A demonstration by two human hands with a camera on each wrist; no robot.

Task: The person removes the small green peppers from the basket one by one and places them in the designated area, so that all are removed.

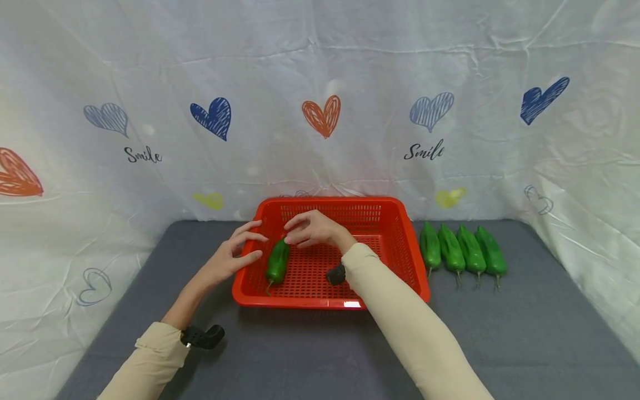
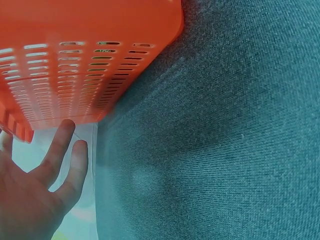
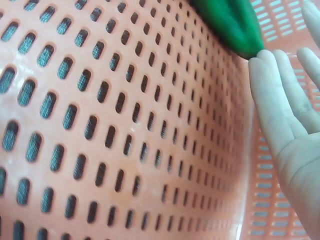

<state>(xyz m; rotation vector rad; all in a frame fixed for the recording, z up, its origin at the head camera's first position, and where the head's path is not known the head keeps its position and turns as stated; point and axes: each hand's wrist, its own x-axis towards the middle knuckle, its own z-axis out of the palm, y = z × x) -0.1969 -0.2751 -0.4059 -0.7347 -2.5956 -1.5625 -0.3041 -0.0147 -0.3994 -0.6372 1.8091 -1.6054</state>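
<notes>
White sheeting printed with hearts and the word "Smile" hangs behind and around a grey desk. At the desk's far edge, near the middle, sits a red slotted basket.

One green pepper lies inside the basket along its left wall, stem pointing toward the basket's front edge. My right hand hangs just above the pepper's far end with fingers loosely extended and gripping nothing; the wrist view shows my fingertips right beside the pepper's tip, though I cannot tell whether they touch it. My sleeve crosses the basket's front rim.

My left hand is spread at the basket's left rim, fingers straight and apart, holding nothing. From the wrist view the fingers reach up beside the outer wall, and whether they press against it I cannot tell.

Four more green peppers lie in a row on the desk just right of the basket, side by side, stems toward the front edge.
</notes>
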